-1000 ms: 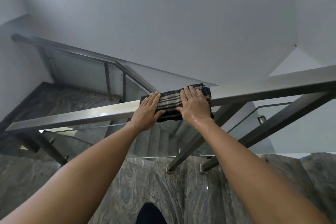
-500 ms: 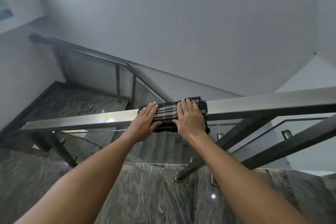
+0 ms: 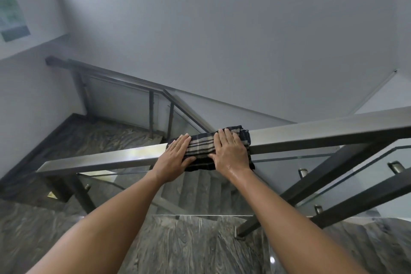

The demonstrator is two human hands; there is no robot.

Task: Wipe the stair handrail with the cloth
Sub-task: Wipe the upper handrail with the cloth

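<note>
A grey-walled stairwell lay below, with veined stone steps and glass panels under a steel rail (image 3: 311,133) that ran across the view. On that rail the cloth (image 3: 201,148), dark with pale checks, was draped over the top face, its near edge hanging down the side facing the person.

Over the last second the hands and cloth had kept the same pairing, left hand (image 3: 175,155) at the cloth's left end and right hand (image 3: 230,151) on its right part. Whether the cloth had slid along the rail I could not tell, because the camera itself had tipped and shifted. The wipe looked to be in mid-stroke, with long stretches of rail on both sides of the cloth yet to cover.

Neither grip was closed. Both hands lay flat, palms down, fingers together and stretched across the rail's top, thumbs on the near side, pressing the cloth onto the metal. The left palm seemed partly on bare rail just beside the cloth. The right wrist glistened wet.
</note>
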